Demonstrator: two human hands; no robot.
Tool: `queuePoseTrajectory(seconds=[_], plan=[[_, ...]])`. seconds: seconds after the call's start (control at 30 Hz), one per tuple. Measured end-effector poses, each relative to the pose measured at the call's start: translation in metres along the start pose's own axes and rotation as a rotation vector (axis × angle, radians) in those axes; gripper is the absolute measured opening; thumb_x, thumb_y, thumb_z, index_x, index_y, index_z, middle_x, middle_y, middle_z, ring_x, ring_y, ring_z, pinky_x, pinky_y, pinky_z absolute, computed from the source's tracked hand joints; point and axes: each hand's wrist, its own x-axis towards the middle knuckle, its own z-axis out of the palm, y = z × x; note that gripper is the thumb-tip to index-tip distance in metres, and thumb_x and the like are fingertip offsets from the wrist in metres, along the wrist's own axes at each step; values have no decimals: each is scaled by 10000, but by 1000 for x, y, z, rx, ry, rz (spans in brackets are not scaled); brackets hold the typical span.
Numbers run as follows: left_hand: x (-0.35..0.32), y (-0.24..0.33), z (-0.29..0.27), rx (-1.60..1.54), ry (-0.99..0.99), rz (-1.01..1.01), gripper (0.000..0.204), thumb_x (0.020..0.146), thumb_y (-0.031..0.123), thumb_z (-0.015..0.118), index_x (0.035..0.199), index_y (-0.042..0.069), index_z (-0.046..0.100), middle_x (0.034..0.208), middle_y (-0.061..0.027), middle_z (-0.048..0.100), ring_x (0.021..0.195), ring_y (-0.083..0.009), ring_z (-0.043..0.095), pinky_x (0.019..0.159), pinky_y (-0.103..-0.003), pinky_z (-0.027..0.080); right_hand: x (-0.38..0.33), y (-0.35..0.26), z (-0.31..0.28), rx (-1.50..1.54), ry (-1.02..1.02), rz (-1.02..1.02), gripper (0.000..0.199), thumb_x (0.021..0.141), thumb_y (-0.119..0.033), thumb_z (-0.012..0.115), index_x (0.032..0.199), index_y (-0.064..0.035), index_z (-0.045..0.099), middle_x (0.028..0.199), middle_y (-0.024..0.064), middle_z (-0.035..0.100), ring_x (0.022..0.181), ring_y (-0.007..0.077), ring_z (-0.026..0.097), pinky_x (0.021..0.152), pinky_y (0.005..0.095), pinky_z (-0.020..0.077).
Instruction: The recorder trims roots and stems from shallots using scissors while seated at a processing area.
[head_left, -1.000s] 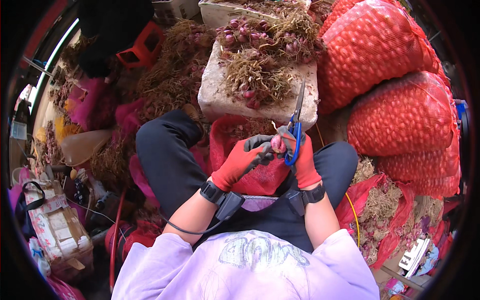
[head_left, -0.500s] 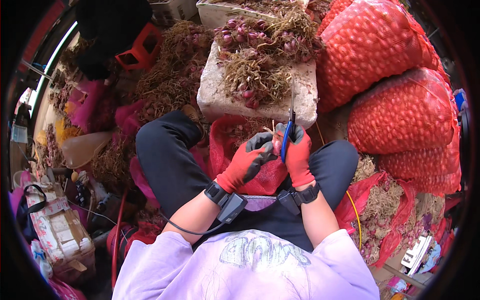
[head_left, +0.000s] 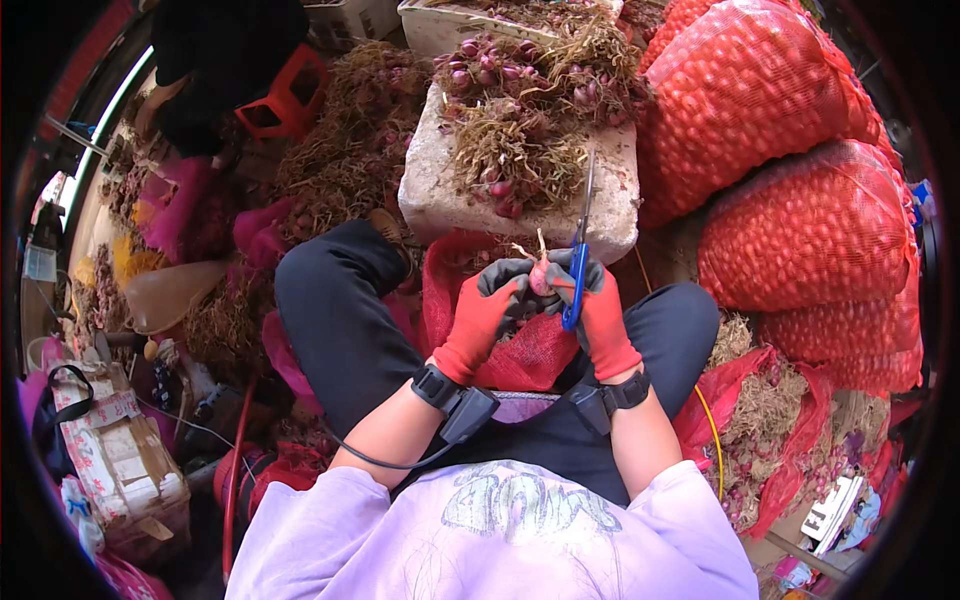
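Between my two gloved hands is a small pink shallot (head_left: 541, 279) with dry stalks sticking up from it. The fingers of my left hand (head_left: 490, 305) pinch it from the left. My right hand (head_left: 596, 305) is wrapped round the blue handles of a pair of scissors (head_left: 579, 272), whose blades point up and away from me. Right-hand fingertips also come up close to the shallot; whether they touch it I cannot tell. Under my hands, between my legs, a red mesh bag (head_left: 452, 262) lies open. Beyond it, a heap of dry-stalked shallots (head_left: 515, 150) covers much of a white foam block (head_left: 425, 200).
Full red mesh sacks (head_left: 800, 225) are stacked at the right. More stalked shallots (head_left: 350, 130) lie heaped at the far left near a red stool (head_left: 290, 95) and a person in dark clothes (head_left: 215, 50). A taped carton (head_left: 120, 450) stands at the left. A yellow cord (head_left: 713, 430) runs by my right knee.
The shallot has turned more upright and moved slightly left, with its stalks now showing clearly. The scissors have shifted a little, their blades now more visible. Both hands keep their hold.
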Motion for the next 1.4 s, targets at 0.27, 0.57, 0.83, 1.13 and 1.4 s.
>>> queuePoseTrajectory(seconds=[0.27,0.57,0.83,1.13,1.4], plan=[[-5,13,3,878,19,470,376,653,48,721,1014,26,618,925,-140,627,842,-278,613,768,-328,483,-3,11,5,-390,112,-225,222,820,25,621,1027,24,540,891,47,601,835,111,595,773,249,494],[-4,17,3,1060,11,507,204,686,-13,677,881,13,621,861,-96,632,747,-222,606,695,-301,477,-4,11,6,-191,90,-156,202,817,11,627,997,12,535,881,40,600,793,99,582,726,230,490],[1,25,5,187,-243,-124,194,920,147,523,1073,29,544,920,-24,562,737,-73,537,637,-218,452,-3,-1,6,-249,48,-148,203,821,0,640,1012,14,573,888,28,615,739,85,581,671,223,487],[9,12,-6,-159,-148,-40,227,943,170,498,1134,51,527,1023,-10,572,925,-81,559,784,-238,485,-1,-10,-2,-93,175,16,210,823,7,626,1026,-20,580,813,18,608,662,68,559,582,209,467],[8,13,-1,30,-97,54,263,923,239,538,1079,28,563,944,-4,589,789,-65,539,679,-215,448,-4,-3,5,-1033,113,-460,336,760,-183,734,1001,-20,568,858,112,615,732,227,586,692,311,464]])
